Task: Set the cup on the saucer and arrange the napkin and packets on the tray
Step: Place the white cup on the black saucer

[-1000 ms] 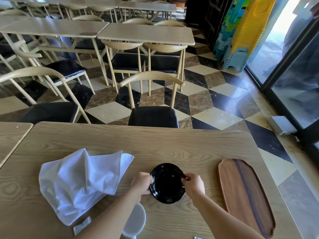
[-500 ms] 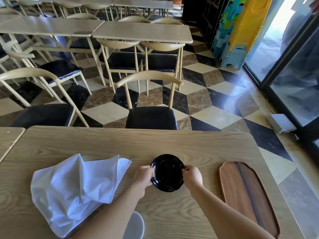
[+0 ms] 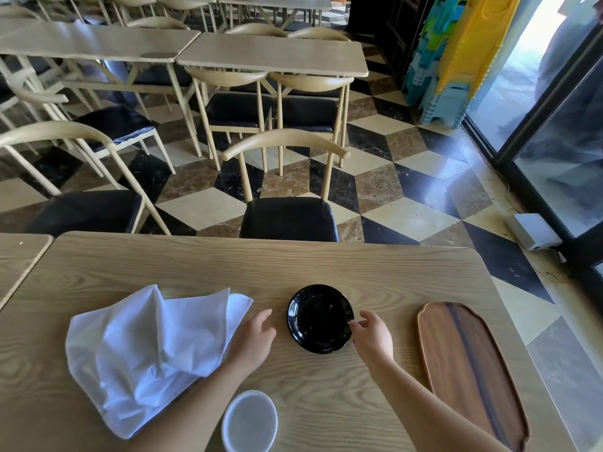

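Note:
A black saucer (image 3: 320, 318) lies flat on the wooden table (image 3: 228, 265), mid-table. My left hand (image 3: 257, 337) hovers just left of it, fingers apart, holding nothing. My right hand (image 3: 372, 334) sits at the saucer's right rim with fingertips pinched close to the edge; contact is unclear. A white cup (image 3: 250, 420) stands near the table's front edge, between my forearms. A crumpled white napkin (image 3: 146, 350) lies to the left. An oval wooden tray (image 3: 470, 370) lies to the right, bare. No packets are in view.
A chair with a black seat (image 3: 288, 218) is pushed in at the table's far side. Another table edge (image 3: 19, 252) adjoins on the left. More tables and chairs fill the room; glass doors stand at the right.
The saucer has been moved slightly away from me and set down. My left hand has let go and drawn left; my right hand has loosened at the rim. The camera tilted down.

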A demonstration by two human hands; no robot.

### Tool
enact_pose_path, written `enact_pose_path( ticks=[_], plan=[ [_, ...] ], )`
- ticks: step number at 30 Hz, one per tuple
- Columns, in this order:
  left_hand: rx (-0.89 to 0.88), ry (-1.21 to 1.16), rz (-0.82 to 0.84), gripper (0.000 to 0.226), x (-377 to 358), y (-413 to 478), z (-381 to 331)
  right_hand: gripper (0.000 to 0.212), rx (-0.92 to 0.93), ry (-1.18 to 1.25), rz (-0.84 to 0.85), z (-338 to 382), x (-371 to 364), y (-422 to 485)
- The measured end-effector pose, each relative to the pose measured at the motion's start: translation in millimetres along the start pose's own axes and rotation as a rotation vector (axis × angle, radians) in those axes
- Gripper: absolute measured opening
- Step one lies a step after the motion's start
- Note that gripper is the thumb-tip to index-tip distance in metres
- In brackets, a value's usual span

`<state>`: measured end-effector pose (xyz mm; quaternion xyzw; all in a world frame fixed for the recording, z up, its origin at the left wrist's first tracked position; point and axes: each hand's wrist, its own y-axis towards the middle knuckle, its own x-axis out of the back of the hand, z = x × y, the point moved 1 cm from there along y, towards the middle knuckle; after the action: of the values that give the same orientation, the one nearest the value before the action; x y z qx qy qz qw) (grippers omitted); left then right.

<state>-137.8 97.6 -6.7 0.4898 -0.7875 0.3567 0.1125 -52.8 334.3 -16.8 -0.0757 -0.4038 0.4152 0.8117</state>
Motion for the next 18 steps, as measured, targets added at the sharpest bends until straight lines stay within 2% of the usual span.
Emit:
enact_pose_path(
  ticks=[2,4,6,8,12,16,18],
  plan=[
    [-0.113,0.213,-0.036,0.049,11,-14,24,0.037,0.071,-0.027,-0.117,-5,1,-16],
    [-0.205,0.297,-0.038,0.045,17,-26,47,0.028,0.172,-0.022,-0.159,-10,-4,-38],
    [-0.282,0.39,-0.019,0.041,21,-36,64,0.021,0.249,-0.049,-0.065,-13,-17,-62],
    [-0.351,0.524,-0.003,0.038,24,-41,77,0.019,0.284,-0.121,0.108,-15,-37,-87],
    [-0.474,0.71,-0.056,0.034,31,-41,89,0.029,0.362,-0.254,0.377,-17,-75,-124],
    [-0.427,0.87,-0.067,0.048,32,-40,99,0.036,0.345,-0.298,0.455,-19,-90,-140],
    [-0.428,0.909,-0.066,0.045,27,-42,104,0.04,0.326,-0.295,0.454,-20,-90,-144]
  ],
)
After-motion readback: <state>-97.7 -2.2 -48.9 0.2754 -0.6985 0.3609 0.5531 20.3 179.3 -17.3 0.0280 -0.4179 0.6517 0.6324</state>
